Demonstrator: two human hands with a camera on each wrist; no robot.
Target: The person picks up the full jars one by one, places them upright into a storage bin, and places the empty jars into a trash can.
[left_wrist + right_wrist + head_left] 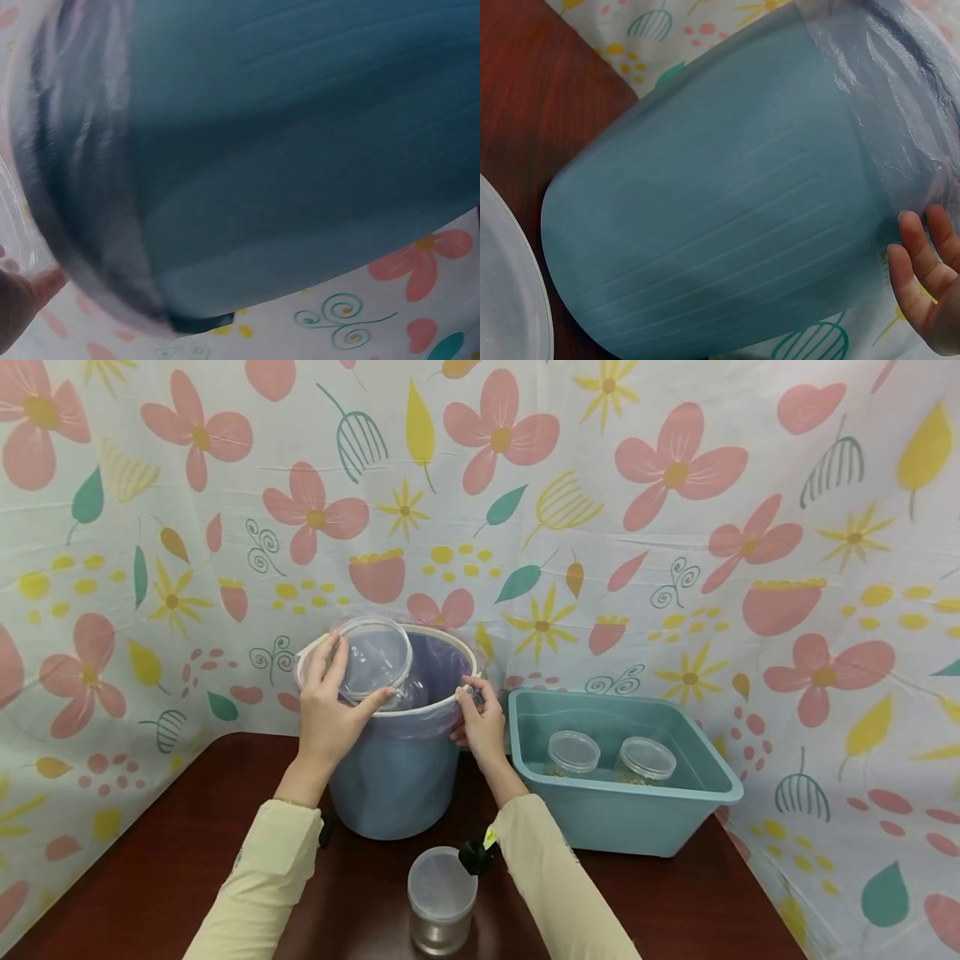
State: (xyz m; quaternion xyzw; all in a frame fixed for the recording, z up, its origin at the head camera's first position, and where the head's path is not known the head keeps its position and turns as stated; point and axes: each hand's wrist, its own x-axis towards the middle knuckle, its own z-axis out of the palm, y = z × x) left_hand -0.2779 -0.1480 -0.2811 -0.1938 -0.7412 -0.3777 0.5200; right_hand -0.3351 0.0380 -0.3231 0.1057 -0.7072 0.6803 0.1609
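A blue-grey trash bin (393, 785) stands on the table, with a clear plastic liner (900, 120) folded over its pale rim. My left hand (327, 714) grips a clear lidded plastic jar (375, 656), tilted in the bin's mouth on the left side; the jar's lower part is partly hidden by the rim. Only part of that hand and the jar's edge (13, 217) show in the left wrist view. On the right, my right hand (483, 722) pinches the rim, thumb on top and fingers outside below it, against the liner.
A teal rectangular tub (622, 818) stands right of the bin, holding two lidded clear jars, one nearer the bin (573, 752) and one farther right (647, 760). Another lidded jar (442, 893) stands on the dark wooden table (345, 893) between the forearms. Flower-patterned cloth (570, 552) hangs behind.
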